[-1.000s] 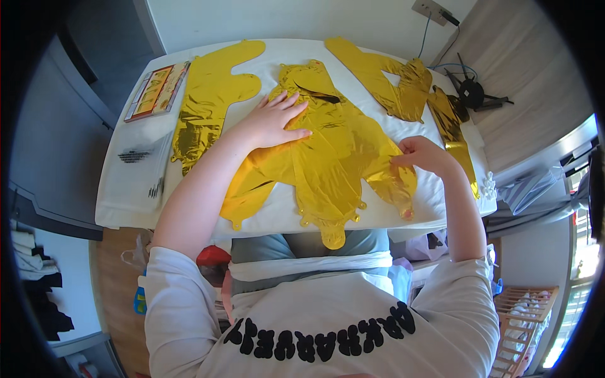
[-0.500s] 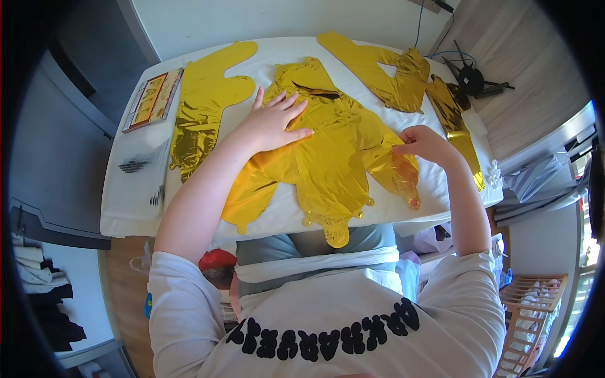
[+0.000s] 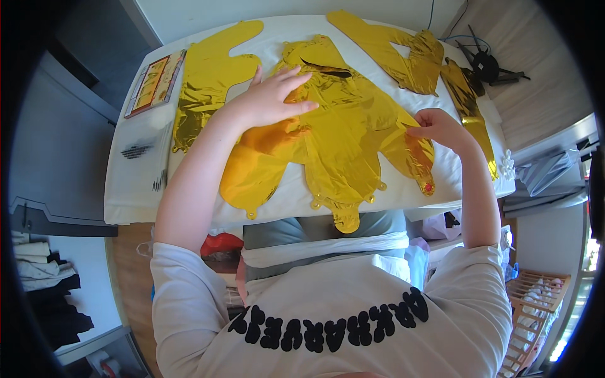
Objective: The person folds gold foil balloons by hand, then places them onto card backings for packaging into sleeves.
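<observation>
A flat gold foil balloon point(image 3: 343, 145) with rounded lobes and small tabs lies creased on the white-covered table, its lower tip hanging past the near edge. My left hand point(image 3: 268, 101) is over its upper left part, fingers spread, holding nothing; a reflection shows in the foil below the palm. At the right lobe, my right hand point(image 3: 441, 129) has thumb and fingers closed on the foil's edge. A dark opening or fold point(image 3: 328, 68) runs across the upper part of the balloon.
More flat gold foil pieces lie around: a long one point(image 3: 208, 75) at left, one with a triangular hole point(image 3: 372, 41) at back right, and a narrow one point(image 3: 469, 113) at far right. A printed flat package point(image 3: 154, 85) sits at left; a black stand point(image 3: 485, 66) stands at back right.
The view has shifted a little, so the table sits higher in the picture. My left hand looks slightly raised off the foil; my right hand stays at the right lobe's edge.
</observation>
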Demonstrator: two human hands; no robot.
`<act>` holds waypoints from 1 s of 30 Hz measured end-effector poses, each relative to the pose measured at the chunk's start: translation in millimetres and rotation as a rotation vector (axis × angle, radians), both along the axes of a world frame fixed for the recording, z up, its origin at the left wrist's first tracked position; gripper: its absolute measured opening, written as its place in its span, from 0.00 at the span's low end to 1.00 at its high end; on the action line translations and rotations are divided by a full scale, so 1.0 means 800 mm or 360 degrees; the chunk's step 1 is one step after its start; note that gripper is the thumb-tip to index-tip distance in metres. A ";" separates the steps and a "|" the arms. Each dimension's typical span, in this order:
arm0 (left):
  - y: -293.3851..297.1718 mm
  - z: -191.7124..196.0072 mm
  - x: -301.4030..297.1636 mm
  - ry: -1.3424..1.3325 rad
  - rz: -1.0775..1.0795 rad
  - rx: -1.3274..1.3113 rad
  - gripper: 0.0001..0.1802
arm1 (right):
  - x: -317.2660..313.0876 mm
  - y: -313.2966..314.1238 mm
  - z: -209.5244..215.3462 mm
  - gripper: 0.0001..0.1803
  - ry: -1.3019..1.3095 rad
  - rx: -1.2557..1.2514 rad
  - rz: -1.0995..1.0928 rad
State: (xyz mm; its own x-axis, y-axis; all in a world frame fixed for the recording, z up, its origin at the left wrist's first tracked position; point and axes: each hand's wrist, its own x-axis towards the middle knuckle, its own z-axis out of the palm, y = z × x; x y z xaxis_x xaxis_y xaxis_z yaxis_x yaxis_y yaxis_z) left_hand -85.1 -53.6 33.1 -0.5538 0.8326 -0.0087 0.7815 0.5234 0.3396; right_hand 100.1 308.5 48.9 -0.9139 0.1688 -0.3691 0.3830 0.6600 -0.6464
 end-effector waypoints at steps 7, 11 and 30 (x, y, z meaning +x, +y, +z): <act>0.000 -0.011 0.003 0.0197 0.0003 -0.0216 0.58 | 0.004 -0.006 -0.002 0.14 0.0078 -0.0011 -0.0064; 0.002 -0.015 0.001 0.0265 -0.0001 -0.0213 0.60 | 0.003 -0.007 -0.003 0.14 0.0158 0.0157 -0.0020; 0.000 -0.023 -0.005 0.0229 -0.0015 -0.0107 0.61 | -0.149 -0.043 -0.027 0.21 0.1090 0.0966 0.0486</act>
